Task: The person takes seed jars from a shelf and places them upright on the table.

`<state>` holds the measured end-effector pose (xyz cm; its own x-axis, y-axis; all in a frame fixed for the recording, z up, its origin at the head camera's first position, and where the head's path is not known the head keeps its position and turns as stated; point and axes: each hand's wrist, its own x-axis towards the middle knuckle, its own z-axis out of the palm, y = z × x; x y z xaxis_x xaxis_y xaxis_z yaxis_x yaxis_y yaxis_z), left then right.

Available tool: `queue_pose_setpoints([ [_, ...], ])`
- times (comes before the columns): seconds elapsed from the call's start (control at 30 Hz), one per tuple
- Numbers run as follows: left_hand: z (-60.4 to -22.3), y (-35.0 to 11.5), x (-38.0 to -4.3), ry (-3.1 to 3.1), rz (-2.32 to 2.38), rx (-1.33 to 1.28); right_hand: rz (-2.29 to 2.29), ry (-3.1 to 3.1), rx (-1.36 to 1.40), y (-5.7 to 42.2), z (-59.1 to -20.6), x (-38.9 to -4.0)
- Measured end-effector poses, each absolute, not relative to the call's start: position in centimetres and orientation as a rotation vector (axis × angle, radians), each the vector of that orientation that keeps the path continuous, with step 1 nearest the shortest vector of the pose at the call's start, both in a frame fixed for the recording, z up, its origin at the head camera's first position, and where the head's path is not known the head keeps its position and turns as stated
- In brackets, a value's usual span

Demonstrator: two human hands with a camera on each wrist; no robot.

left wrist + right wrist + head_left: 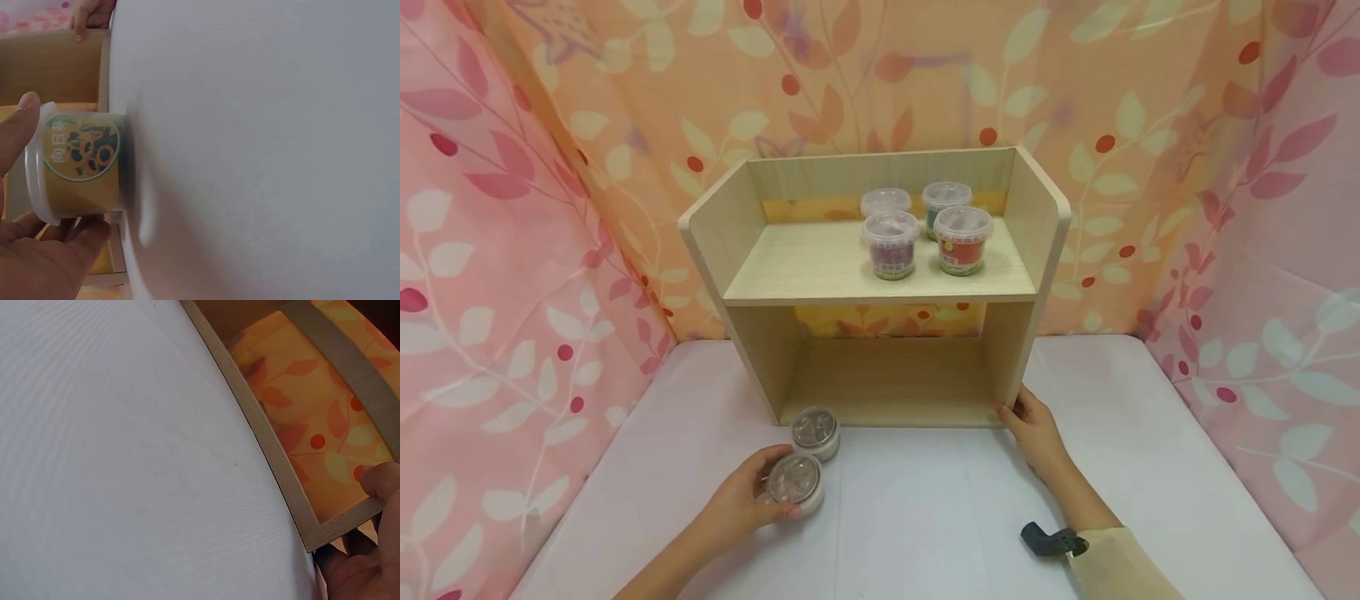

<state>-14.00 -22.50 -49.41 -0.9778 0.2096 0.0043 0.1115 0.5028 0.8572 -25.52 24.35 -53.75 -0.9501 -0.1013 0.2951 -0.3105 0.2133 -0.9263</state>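
My left hand (741, 500) grips a small lidded plastic tub (795, 481) at the white tabletop, thumb on one side and fingers round the other. In the left wrist view this tub (84, 165) has a yellow label with sunflowers and a pale rim. Just behind it stands a second lidded tub (816, 432), close to the front left corner of a light wooden shelf (880, 297). With my right hand (1036, 433) I hold the lower front edge of the shelf's right side panel; the right wrist view shows the thumb inside and the fingers outside the panel (350, 524).
Several lidded tubs stand on the upper board's right half, among them a purple-labelled tub (892, 254) and a red-labelled tub (962, 254). Patterned cloth (880, 75) hangs behind and at both sides. A dark strap (1052, 542) is at my right wrist.
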Motion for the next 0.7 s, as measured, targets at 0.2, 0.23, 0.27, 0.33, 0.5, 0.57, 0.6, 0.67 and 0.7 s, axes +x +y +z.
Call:
queue_pose_setpoints([
  [0.2,-48.1,-22.7,-13.6,2.666,1.47,0.326,1.832,-2.312,0.389,24.2,-53.8,-25.3],
  [0.23,-47.7,-22.8,-13.6,2.691,1.461,0.33,1.829,-2.31,0.391,24.2,-53.8,-25.3],
  [0.27,-47.3,-22.9,-13.5,2.716,1.451,0.335,1.832,-2.305,0.393,24.2,-53.8,-25.2],
  [0.33,-46.4,-23.1,-13.5,2.765,1.435,0.357,1.816,-2.313,0.391,24.1,-53.9,-25.3],
  [0.5,-43.5,-23.1,-13.8,2.815,1.443,0.468,1.793,-2.337,0.371,24.1,-53.9,-25.3],
  [0.57,-42.2,-22.8,-13.9,2.82,1.443,0.511,1.801,-2.335,0.363,24.1,-53.8,-25.3],
  [0.6,-41.6,-22.7,-14.0,2.821,1.44,0.525,1.8,-2.335,0.365,24.1,-53.8,-25.3],
  [0.67,-40.2,-22.3,-14.2,2.827,1.43,0.546,1.801,-2.326,0.372,24.2,-53.8,-25.4],
  [0.7,-39.6,-22.1,-14.2,2.835,1.42,0.554,1.801,-2.323,0.375,24.2,-53.7,-25.4],
])
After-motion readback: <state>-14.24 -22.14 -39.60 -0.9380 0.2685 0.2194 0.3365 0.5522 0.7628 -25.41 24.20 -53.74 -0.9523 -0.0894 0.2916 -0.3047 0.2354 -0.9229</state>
